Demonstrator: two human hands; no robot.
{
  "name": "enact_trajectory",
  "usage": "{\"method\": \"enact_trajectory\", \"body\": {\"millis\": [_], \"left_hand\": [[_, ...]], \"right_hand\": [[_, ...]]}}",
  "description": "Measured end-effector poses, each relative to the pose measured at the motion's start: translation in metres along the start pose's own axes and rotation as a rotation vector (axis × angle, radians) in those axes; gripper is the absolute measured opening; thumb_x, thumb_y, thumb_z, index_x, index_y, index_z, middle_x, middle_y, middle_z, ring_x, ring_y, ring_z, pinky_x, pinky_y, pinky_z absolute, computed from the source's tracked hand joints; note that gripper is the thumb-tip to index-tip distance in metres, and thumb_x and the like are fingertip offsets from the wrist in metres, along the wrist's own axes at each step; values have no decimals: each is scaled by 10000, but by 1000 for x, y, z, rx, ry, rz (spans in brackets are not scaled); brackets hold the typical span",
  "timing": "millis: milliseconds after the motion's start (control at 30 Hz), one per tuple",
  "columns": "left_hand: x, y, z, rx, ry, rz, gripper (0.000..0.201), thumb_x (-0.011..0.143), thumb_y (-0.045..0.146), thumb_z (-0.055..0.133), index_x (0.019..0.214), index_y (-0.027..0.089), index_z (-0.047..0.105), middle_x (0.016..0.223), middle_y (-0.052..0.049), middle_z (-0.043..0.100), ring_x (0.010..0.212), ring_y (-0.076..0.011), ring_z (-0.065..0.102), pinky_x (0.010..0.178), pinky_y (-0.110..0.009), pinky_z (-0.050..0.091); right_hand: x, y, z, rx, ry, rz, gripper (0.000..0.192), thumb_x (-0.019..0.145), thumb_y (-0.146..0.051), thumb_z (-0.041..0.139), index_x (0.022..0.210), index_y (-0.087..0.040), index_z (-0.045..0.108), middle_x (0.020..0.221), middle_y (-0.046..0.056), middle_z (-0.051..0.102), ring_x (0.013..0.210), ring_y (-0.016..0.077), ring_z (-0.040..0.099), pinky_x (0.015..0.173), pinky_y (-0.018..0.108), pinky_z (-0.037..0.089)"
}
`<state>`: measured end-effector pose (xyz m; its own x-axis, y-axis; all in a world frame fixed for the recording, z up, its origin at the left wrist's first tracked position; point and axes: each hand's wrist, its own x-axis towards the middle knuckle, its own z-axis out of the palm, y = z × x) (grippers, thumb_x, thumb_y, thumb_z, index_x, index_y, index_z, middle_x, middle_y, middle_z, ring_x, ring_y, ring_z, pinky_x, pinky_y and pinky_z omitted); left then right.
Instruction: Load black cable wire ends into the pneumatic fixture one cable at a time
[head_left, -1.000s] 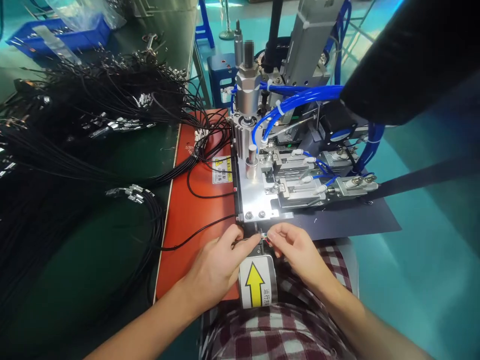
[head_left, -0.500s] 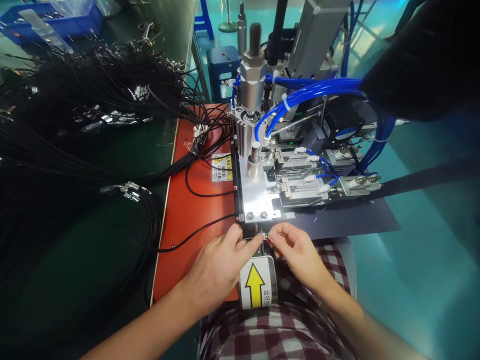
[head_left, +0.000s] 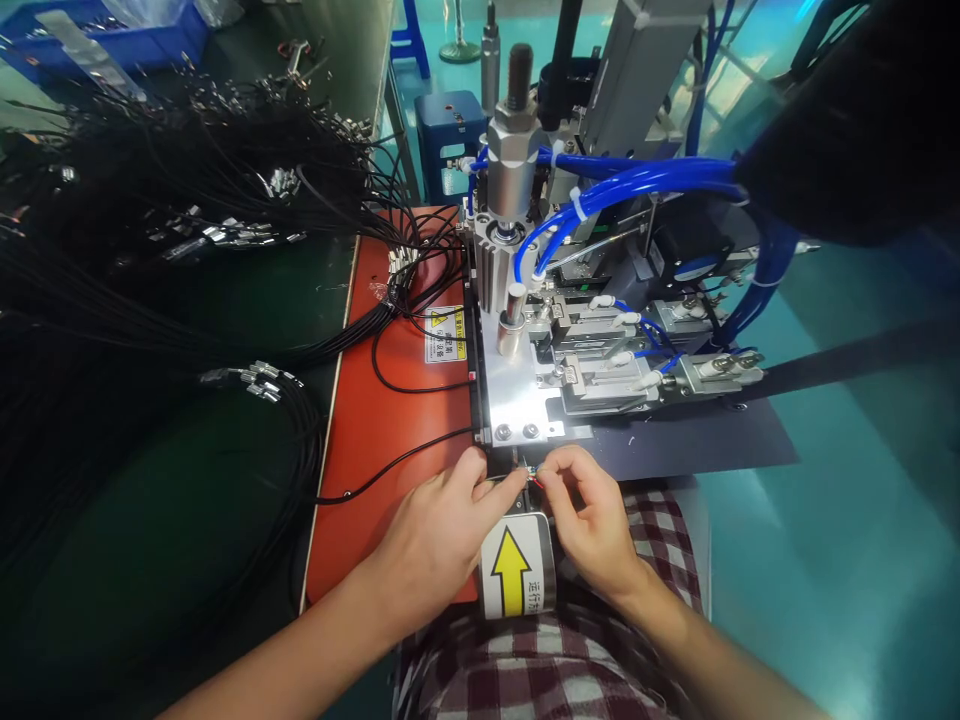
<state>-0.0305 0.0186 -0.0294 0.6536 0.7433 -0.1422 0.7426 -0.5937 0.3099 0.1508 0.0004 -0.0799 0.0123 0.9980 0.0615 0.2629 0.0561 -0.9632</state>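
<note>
Head view, nearest first: beyond the checked cloth [head_left: 525,655] on the person's lap, a white label [head_left: 516,575] carries a bold yellow arrow pointing toward the machine, with the characters 运行方 legible beside it; the rest is cut off. Just past it, the thin coloured wires [head_left: 534,475], one of them red, sit between the two hands, before the front edge of the bright metal plate [head_left: 514,405]. The right hand [head_left: 596,530] pinches them between thumb and forefinger. The left hand [head_left: 435,525] stretches its thumb to the same spot; whether its fingers grip anything is hidden.

The work looks to be at the handling of this one wire end: the wires are out in the fingers, apparently not yet set in place. How many pieces are finished, the pictures do not tell.

To the left, a black cable [head_left: 390,467] crosses the orange board [head_left: 375,540]. Farther along, a white-and-yellow sticker [head_left: 445,335] bears a warning triangle and Chinese lines too small to read surely. Blue tubes [head_left: 637,180] arch over the machine; no brand name is readable.
</note>
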Motion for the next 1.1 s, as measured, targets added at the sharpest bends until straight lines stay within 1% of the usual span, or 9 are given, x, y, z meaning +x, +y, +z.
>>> {"method": "enact_trajectory", "body": {"millis": [67, 200, 267, 400, 600, 700, 833, 933, 1100], "left_hand": [[0, 0, 0, 13, -13, -6, 510, 876, 85, 338, 1351, 211, 474, 914, -83, 501, 769, -231, 625, 590, -373, 571], [1, 1, -1, 30, -23, -5, 513, 869, 91, 357, 1355, 210, 472, 921, -86, 507, 746, -226, 624, 592, -381, 574], [1, 1, -1, 36, -19, 0, 512, 869, 90, 354, 1352, 209, 475, 916, -85, 508, 740, -224, 622, 590, -378, 574], [0, 2, -2, 47, -6, 7, 513, 875, 73, 342, 1353, 200, 476, 905, -81, 512, 766, -219, 622, 610, -366, 576], [0, 1, -1, 55, 0, 6, 526, 858, 53, 350, 1346, 191, 491, 889, -82, 516, 750, -221, 620, 582, -359, 573], [0, 1, -1, 22, 17, 7, 509, 862, 57, 361, 1333, 182, 508, 895, -87, 517, 753, -224, 621, 590, -367, 572], [1, 1, -2, 4, 19, 5, 503, 867, 63, 362, 1327, 197, 516, 902, -86, 516, 736, -217, 617, 592, -372, 569], [2, 1, -2, 4, 11, -9, 516, 864, 50, 353, 1332, 200, 512, 897, -87, 513, 741, -219, 617, 589, -368, 567], [2, 1, -2, 5, -4, -4, 498, 876, 73, 357, 1335, 190, 511, 908, -93, 520, 752, -225, 619, 602, -376, 570]], "right_hand": [[1, -3, 1, 53, 2, 72, 142, 914, -260, 494, 784, -212, 526, 670, -15, 526, 598, 146, 486, 553, 266, 383], [1, -10, 2, 289, -97, 357, 220, 909, -370, 494, 754, -213, 489, 527, -64, 447, 471, 119, 414, 475, 244, 340], [0, -13, 1, 293, -116, 412, 245, 901, -405, 499, 755, -209, 489, 522, -66, 436, 471, 117, 408, 473, 242, 339], [0, -15, 1, 63, -13, 289, 225, 900, -373, 502, 753, -202, 521, 623, -27, 503, 548, 131, 451, 519, 252, 368], [2, -15, -1, 220, -113, 440, 270, 885, -438, 518, 742, -209, 501, 539, -56, 464, 488, 128, 451, 479, 248, 363], [3, -13, -4, 236, -116, 421, 258, 884, -430, 536, 760, -204, 516, 572, -53, 477, 505, 120, 463, 489, 243, 367], [6, -16, -6, 213, -108, 414, 257, 867, -425, 554, 801, -177, 565, 603, -42, 479, 491, 108, 420, 471, 246, 341], [7, -16, -3, 169, -47, 347, 233, 863, -392, 561, 797, -169, 575, 616, -31, 488, 513, 114, 409, 481, 253, 337], [1, -6, 1, 24, 24, 157, 144, 900, -283, 518, 801, -192, 569, 725, 6, 559, 627, 147, 495, 596, 277, 407]]}}
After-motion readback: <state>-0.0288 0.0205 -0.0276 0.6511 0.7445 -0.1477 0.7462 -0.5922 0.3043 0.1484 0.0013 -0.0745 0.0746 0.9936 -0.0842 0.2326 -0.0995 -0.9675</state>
